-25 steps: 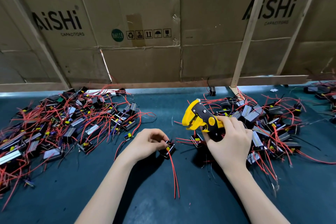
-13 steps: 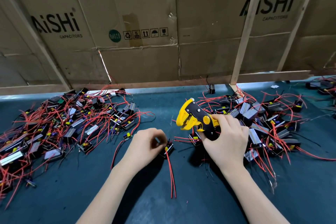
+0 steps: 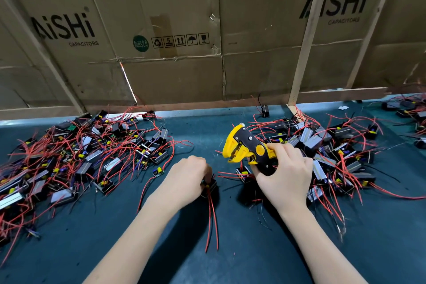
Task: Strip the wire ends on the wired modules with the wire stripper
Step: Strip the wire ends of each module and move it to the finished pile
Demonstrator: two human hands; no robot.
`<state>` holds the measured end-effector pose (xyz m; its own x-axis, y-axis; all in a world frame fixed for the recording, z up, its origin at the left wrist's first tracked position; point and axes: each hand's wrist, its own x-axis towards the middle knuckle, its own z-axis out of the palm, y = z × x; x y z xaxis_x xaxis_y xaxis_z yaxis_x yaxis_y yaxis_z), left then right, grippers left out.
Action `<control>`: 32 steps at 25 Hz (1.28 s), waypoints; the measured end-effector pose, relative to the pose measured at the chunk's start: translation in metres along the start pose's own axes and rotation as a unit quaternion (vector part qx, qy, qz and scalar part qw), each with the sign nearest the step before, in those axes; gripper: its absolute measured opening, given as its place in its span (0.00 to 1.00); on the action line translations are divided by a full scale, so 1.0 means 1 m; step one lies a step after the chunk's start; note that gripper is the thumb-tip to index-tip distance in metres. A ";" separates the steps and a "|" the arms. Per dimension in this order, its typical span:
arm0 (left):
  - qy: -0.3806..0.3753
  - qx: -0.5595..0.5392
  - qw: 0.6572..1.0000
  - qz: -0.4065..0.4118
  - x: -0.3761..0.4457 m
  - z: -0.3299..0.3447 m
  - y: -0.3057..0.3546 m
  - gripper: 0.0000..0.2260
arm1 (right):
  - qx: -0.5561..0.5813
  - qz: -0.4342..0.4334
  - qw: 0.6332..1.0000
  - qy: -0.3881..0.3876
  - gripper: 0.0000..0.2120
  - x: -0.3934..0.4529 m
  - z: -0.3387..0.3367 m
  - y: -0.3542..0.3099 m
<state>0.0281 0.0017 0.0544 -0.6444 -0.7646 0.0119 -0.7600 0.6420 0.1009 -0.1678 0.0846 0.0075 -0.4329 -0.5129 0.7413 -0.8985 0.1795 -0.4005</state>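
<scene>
A wall of flattened cardboard boxes (image 3: 175, 30) printed with "AiSHi CAPACITORS" stands along the far edge of the dark teal work mat (image 3: 202, 131), braced by pale wooden battens (image 3: 306, 37). On the mat's left lies a broad heap of wired modules (image 3: 76, 157), small black and grey blocks tangled in red leads; a second heap (image 3: 334, 152) spreads on the right.

Both bare forearms reach in from the bottom edge and angle towards the middle of the mat. The left hand (image 3: 184, 182) is palm down, knuckles up, its fingers curled and pinching a single module (image 3: 210, 188) that sits on the mat between the two heaps. That module's pair of red wires (image 3: 212, 221) trails straight back towards the person, lying nearly parallel, free ends nearest the camera.

The right hand (image 3: 285, 175) hovers at the near edge of the right heap, fingers wrapped round the handles of the yellow and black wire stripper (image 3: 246, 147). The tool's long axis runs from the hand up and to the left, its yellow head pointing left with the toothed mouth facing down and left, parted, above and to the right of the held module, not touching it.
</scene>
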 end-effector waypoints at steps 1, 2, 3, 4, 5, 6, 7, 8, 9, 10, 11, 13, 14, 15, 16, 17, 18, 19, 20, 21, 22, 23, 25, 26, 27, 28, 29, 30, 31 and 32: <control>-0.004 0.002 1.000 0.000 0.000 -0.001 0.000 0.10 | -0.001 -0.001 1.000 0.000 0.23 0.000 0.000 0.000; -0.005 0.006 1.000 -0.001 -0.002 -0.002 0.001 0.10 | 0.000 -0.001 1.000 -0.001 0.23 0.001 0.001 0.000; -0.002 0.020 1.000 -0.002 -0.004 -0.002 0.001 0.09 | 0.002 -0.002 1.000 -0.002 0.23 0.001 0.001 0.000; 0.004 0.038 0.999 -0.005 -0.008 0.000 0.003 0.07 | 0.006 -0.004 1.000 -0.003 0.23 0.001 0.001 0.000; 0.012 0.041 0.999 -0.009 -0.014 0.003 0.006 0.07 | 0.009 -0.007 1.000 -0.003 0.22 0.000 0.001 -0.001; 0.019 0.030 0.999 -0.018 -0.020 0.006 0.011 0.08 | 0.012 -0.011 1.000 -0.003 0.22 0.000 0.000 -0.002; 0.023 0.020 0.999 -0.030 -0.025 0.010 0.017 0.09 | 0.014 -0.014 1.000 -0.004 0.22 0.000 0.000 -0.003; 0.030 0.020 0.998 -0.041 -0.030 0.012 0.024 0.08 | 0.017 -0.017 1.000 -0.005 0.21 -0.001 0.000 -0.005; 0.033 0.037 0.998 -0.049 -0.032 0.014 0.031 0.07 | 0.020 -0.020 1.000 -0.006 0.21 -0.002 0.000 -0.006; 0.035 0.058 0.996 -0.054 -0.032 0.016 0.037 0.05 | 0.024 -0.022 0.999 -0.006 0.21 -0.003 0.000 -0.008; 0.032 0.078 0.995 -0.062 -0.031 0.017 0.043 0.05 | 0.030 -0.021 0.999 -0.007 0.21 -0.004 -0.001 -0.009; 0.022 0.105 0.992 -0.074 -0.029 0.017 0.051 0.06 | 0.049 -0.020 0.999 -0.009 0.20 -0.005 -0.002 -0.013; 0.020 0.105 0.991 -0.079 -0.027 0.019 0.054 0.07 | 0.060 -0.021 0.998 -0.009 0.20 -0.006 -0.002 -0.014; 0.019 0.098 0.991 -0.089 -0.025 0.021 0.054 0.09 | 0.071 -0.022 0.997 -0.005 0.20 -0.006 -0.003 -0.015; 0.022 0.078 0.991 -0.108 -0.023 0.022 0.051 0.10 | 0.084 -0.027 0.996 0.004 0.20 -0.005 -0.004 -0.014; 0.028 0.038 0.991 -0.128 -0.022 0.020 0.046 0.10 | 0.103 -0.036 0.994 0.014 0.20 -0.004 -0.005 -0.014; 0.042 -0.017 0.989 -0.142 -0.020 0.017 0.039 0.09 | 0.128 -0.051 0.990 0.026 0.19 -0.004 -0.006 -0.013; 0.067 -0.079 0.984 -0.141 -0.016 0.012 0.031 0.08 | 0.159 -0.069 0.984 0.037 0.17 -0.004 -0.007 -0.013; 0.099 -0.148 0.975 -0.133 -0.011 0.005 0.025 0.07 | 0.191 -0.088 0.976 0.049 0.15 -0.004 -0.008 -0.014; 0.136 -0.218 0.959 -0.120 -0.002 -0.002 0.021 0.08 | 0.217 -0.105 0.969 0.060 0.12 -0.004 -0.009 -0.015; 0.178 -0.272 0.940 -0.102 0.008 -0.010 0.022 0.08 | 0.233 -0.119 0.963 0.071 0.11 -0.005 -0.010 -0.016; 0.202 -0.331 0.918 -0.086 0.020 -0.017 0.028 0.09 | 0.241 -0.128 0.959 0.081 0.12 -0.007 -0.010 -0.016; 0.128 -0.542 0.830 -0.036 0.044 -0.032 0.050 0.15 | 0.239 -0.136 0.957 0.096 0.14 -0.007 -0.008 -0.012; 0.045 -0.640 0.767 -0.005 0.055 -0.037 0.062 0.20 | 0.232 -0.135 0.958 0.099 0.14 -0.008 -0.008 -0.009; -0.016 -0.678 0.735 0.014 0.063 -0.037 0.070 0.23 | 0.225 -0.132 0.960 0.100 0.15 -0.008 -0.007 -0.007; -0.049 -0.660 0.749 0.032 0.067 -0.039 0.072 0.25 | 0.222 -0.128 0.961 0.100 0.16 -0.008 -0.007 -0.005; -0.058 -0.607 0.792 0.042 0.068 -0.039 0.067 0.24 | 0.222 -0.126 0.962 0.100 0.15 -0.007 -0.008 -0.004; -0.047 -0.548 0.834 0.049 0.067 -0.038 0.057 0.22 | 0.227 -0.122 0.961 0.099 0.14 -0.008 -0.008 -0.005; -0.023 -0.507 0.860 0.054 0.067 -0.036 0.041 0.18 | 0.231 -0.120 0.961 0.098 0.14 -0.007 -0.009 -0.006; 0.006 -0.487 0.872 0.055 0.063 -0.034 0.023 0.14 | 0.235 -0.117 0.960 0.095 0.14 -0.006 -0.008 -0.007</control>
<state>-0.0277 -0.0335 0.0909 -0.7032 -0.7060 0.0845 -0.2581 0.3642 0.8948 -0.1595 0.0938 0.0100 -0.2695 -0.3219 0.9076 -0.8600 -0.3436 -0.3773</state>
